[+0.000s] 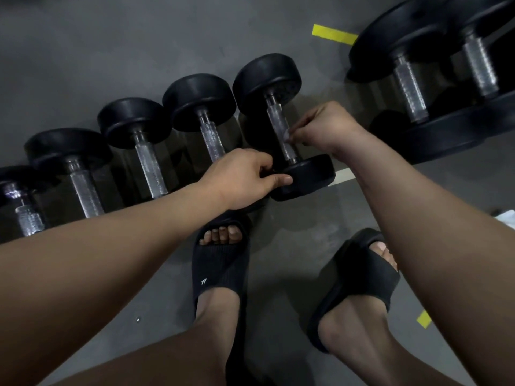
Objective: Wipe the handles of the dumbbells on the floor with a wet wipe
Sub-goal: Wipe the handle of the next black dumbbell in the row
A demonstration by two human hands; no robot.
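While the left hand grips one dumbbell by its round black head, the right hand pinches a white wipe against its knurled handle.

The grey floor runs under both hands. Below the left hand a bare foot wears a black slide sandal, and a second sandal sits below the right hand. A yellow tape strip lies beyond the right hand, a shorter yellow strip well below it, and a white line just beside its wrist.

Dumbbell handle knurled metal; heads matt black.
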